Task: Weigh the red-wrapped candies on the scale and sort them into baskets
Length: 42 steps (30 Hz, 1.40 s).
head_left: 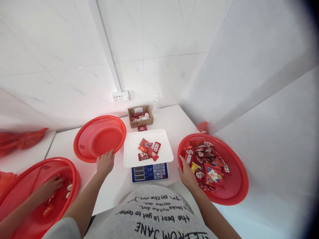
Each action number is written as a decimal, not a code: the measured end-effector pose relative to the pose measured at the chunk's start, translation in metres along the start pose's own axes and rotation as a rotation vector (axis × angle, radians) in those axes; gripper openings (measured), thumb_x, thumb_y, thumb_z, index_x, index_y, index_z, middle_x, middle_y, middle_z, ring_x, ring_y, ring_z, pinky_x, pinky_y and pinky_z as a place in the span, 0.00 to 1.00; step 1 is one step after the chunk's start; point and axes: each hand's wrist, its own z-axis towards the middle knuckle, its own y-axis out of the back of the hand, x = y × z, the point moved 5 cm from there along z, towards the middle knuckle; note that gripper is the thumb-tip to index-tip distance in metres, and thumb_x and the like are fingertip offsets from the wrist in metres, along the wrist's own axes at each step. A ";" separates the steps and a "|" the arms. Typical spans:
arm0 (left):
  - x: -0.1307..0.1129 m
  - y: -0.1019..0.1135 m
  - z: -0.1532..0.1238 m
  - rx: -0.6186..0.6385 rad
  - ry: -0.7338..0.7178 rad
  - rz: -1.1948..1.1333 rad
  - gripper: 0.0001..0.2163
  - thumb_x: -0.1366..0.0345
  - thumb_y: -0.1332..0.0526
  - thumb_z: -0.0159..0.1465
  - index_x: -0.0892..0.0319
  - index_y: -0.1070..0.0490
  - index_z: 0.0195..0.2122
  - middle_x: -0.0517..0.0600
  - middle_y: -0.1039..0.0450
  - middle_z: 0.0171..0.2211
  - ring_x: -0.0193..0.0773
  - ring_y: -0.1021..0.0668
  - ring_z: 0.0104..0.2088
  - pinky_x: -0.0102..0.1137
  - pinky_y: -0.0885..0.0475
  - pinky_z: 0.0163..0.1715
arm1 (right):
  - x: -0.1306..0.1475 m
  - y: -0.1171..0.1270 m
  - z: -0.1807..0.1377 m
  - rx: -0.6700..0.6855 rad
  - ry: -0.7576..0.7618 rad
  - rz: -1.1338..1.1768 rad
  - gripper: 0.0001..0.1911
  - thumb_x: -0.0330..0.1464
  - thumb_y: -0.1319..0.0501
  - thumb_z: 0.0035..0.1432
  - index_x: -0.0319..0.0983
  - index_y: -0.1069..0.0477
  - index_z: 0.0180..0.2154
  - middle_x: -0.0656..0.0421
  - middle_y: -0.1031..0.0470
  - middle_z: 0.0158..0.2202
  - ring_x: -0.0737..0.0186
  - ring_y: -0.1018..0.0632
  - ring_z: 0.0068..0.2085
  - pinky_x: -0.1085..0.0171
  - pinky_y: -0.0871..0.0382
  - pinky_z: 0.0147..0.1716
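My left hand (105, 162) is closed over the near rim of a round red plastic basket (99, 121), and no packets show inside that one. On the right, my right hand (186, 172) grips the left rim of another red basket (236, 196), which is tilted and holds many small red snack packets (204, 152). Between my hands stands a blue digital scale (149, 173) with a white tray (129, 159) on top. Several red packets (149, 149) lie loosely in the middle of the tray.
A small cardboard box (141, 122) with red packets stands at the back, one packet (142, 128) before it. At lower left, another person's hand (52, 186) reaches into a third red basket (72, 162). A wall socket (121, 96) is above the table.
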 end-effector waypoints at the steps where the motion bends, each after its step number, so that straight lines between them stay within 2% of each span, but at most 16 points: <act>1: -0.003 0.000 0.001 0.013 0.000 0.012 0.21 0.61 0.60 0.67 0.60 0.39 0.57 0.58 0.30 0.52 0.51 0.28 0.49 0.46 0.37 0.46 | 0.000 0.000 0.000 0.000 0.002 0.001 0.29 0.37 0.53 0.58 0.36 0.47 0.60 0.49 0.39 0.59 0.56 0.37 0.60 0.54 0.43 0.58; 8: -0.017 -0.002 0.010 0.120 0.050 0.020 0.23 0.59 0.61 0.67 0.62 0.42 0.58 0.58 0.31 0.52 0.51 0.29 0.49 0.44 0.36 0.45 | 0.000 0.000 0.000 -0.018 0.044 0.010 0.28 0.37 0.54 0.59 0.36 0.47 0.60 0.49 0.39 0.59 0.57 0.36 0.59 0.54 0.44 0.58; 11: -0.028 -0.002 0.008 0.055 0.047 -0.005 0.23 0.59 0.59 0.67 0.62 0.44 0.59 0.61 0.37 0.57 0.52 0.31 0.52 0.44 0.35 0.46 | 0.000 0.000 0.000 -0.023 0.045 0.003 0.28 0.37 0.54 0.59 0.36 0.47 0.60 0.49 0.39 0.59 0.56 0.36 0.59 0.54 0.43 0.58; 13: -0.044 -0.002 0.004 -0.051 -0.026 -0.008 0.23 0.59 0.55 0.66 0.62 0.43 0.59 0.61 0.44 0.61 0.52 0.36 0.57 0.44 0.38 0.51 | 0.000 0.000 0.000 -0.012 0.030 -0.010 0.28 0.37 0.54 0.59 0.35 0.47 0.60 0.48 0.39 0.59 0.56 0.36 0.59 0.54 0.43 0.58; 15: -0.070 -0.007 -0.003 -0.091 -0.187 -0.038 0.21 0.59 0.52 0.65 0.61 0.41 0.58 0.59 0.44 0.61 0.51 0.39 0.59 0.43 0.43 0.55 | 0.001 0.000 0.000 -0.001 0.017 -0.020 0.29 0.36 0.54 0.59 0.34 0.47 0.60 0.48 0.39 0.59 0.56 0.36 0.59 0.54 0.43 0.58; 17: -0.099 -0.017 -0.010 -0.047 -0.373 -0.110 0.20 0.60 0.50 0.65 0.60 0.39 0.56 0.57 0.39 0.59 0.47 0.38 0.59 0.41 0.44 0.57 | 0.002 0.001 -0.001 0.000 0.013 -0.022 0.29 0.36 0.54 0.59 0.34 0.47 0.60 0.48 0.39 0.59 0.56 0.37 0.59 0.54 0.43 0.58; 19: -0.123 -0.026 -0.013 0.005 -0.485 -0.181 0.20 0.61 0.47 0.63 0.60 0.39 0.56 0.56 0.38 0.58 0.45 0.37 0.58 0.39 0.43 0.57 | 0.004 0.001 -0.001 -0.003 0.013 -0.018 0.29 0.36 0.54 0.58 0.34 0.47 0.60 0.49 0.39 0.59 0.57 0.37 0.60 0.55 0.44 0.58; 22: -0.142 -0.032 -0.010 0.041 -0.503 -0.235 0.18 0.65 0.45 0.61 0.61 0.39 0.53 0.57 0.38 0.57 0.45 0.37 0.57 0.40 0.42 0.56 | 0.004 0.001 0.000 0.004 0.015 -0.010 0.29 0.35 0.54 0.58 0.35 0.47 0.60 0.49 0.40 0.60 0.58 0.38 0.60 0.55 0.44 0.59; 24: -0.147 -0.031 -0.008 0.057 -0.491 -0.261 0.15 0.67 0.45 0.61 0.60 0.37 0.50 0.56 0.34 0.52 0.44 0.34 0.55 0.40 0.41 0.54 | 0.004 0.001 0.000 0.008 0.014 -0.008 0.28 0.35 0.54 0.58 0.36 0.47 0.60 0.50 0.40 0.60 0.58 0.38 0.61 0.56 0.45 0.59; 28: -0.143 -0.025 -0.007 0.129 -0.418 -0.355 0.09 0.67 0.47 0.62 0.57 0.36 0.43 0.52 0.30 0.43 0.41 0.28 0.44 0.35 0.34 0.43 | 0.003 0.000 0.000 -0.008 0.032 -0.002 0.28 0.35 0.54 0.59 0.37 0.48 0.61 0.51 0.39 0.59 0.58 0.38 0.60 0.55 0.45 0.59; 31: -0.124 -0.018 -0.003 0.123 -0.300 -0.476 0.07 0.68 0.47 0.61 0.56 0.37 0.42 0.50 0.31 0.42 0.38 0.26 0.38 0.31 0.32 0.36 | 0.002 0.000 0.001 -0.010 0.032 -0.010 0.28 0.35 0.54 0.59 0.36 0.47 0.60 0.49 0.39 0.59 0.58 0.39 0.61 0.55 0.45 0.59; 34: -0.084 0.000 0.012 -0.023 -0.118 -0.544 0.07 0.67 0.46 0.61 0.56 0.37 0.41 0.50 0.30 0.39 0.37 0.26 0.36 0.31 0.32 0.34 | 0.002 0.000 0.000 -0.009 0.041 -0.016 0.28 0.35 0.54 0.59 0.35 0.47 0.60 0.49 0.40 0.59 0.58 0.39 0.61 0.55 0.45 0.59; 37: -0.041 0.024 0.025 -0.260 -0.012 -0.466 0.08 0.65 0.46 0.60 0.57 0.36 0.41 0.53 0.30 0.39 0.42 0.27 0.39 0.35 0.31 0.38 | 0.003 0.000 0.000 -0.008 0.043 -0.009 0.28 0.35 0.54 0.59 0.36 0.47 0.60 0.49 0.39 0.59 0.57 0.38 0.60 0.55 0.44 0.59; 39: -0.031 0.035 0.027 -0.403 -0.068 -0.360 0.10 0.66 0.46 0.60 0.59 0.35 0.42 0.56 0.30 0.42 0.46 0.29 0.45 0.40 0.33 0.44 | 0.003 0.000 0.000 -0.003 0.039 -0.015 0.28 0.35 0.54 0.59 0.35 0.48 0.60 0.49 0.39 0.59 0.57 0.37 0.60 0.54 0.44 0.58; 40: -0.035 0.036 0.026 -0.431 -0.133 -0.315 0.10 0.67 0.47 0.60 0.59 0.34 0.43 0.57 0.30 0.44 0.47 0.30 0.47 0.42 0.35 0.48 | 0.004 0.000 0.000 0.000 0.040 -0.019 0.28 0.35 0.54 0.59 0.35 0.47 0.60 0.48 0.40 0.59 0.57 0.37 0.60 0.54 0.44 0.58; 42: -0.056 0.027 0.023 -0.373 -0.306 -0.269 0.12 0.69 0.48 0.61 0.60 0.33 0.45 0.57 0.30 0.46 0.46 0.31 0.49 0.41 0.37 0.51 | 0.004 0.000 0.000 0.000 0.041 -0.025 0.28 0.35 0.55 0.59 0.34 0.47 0.60 0.48 0.40 0.59 0.56 0.37 0.60 0.55 0.44 0.58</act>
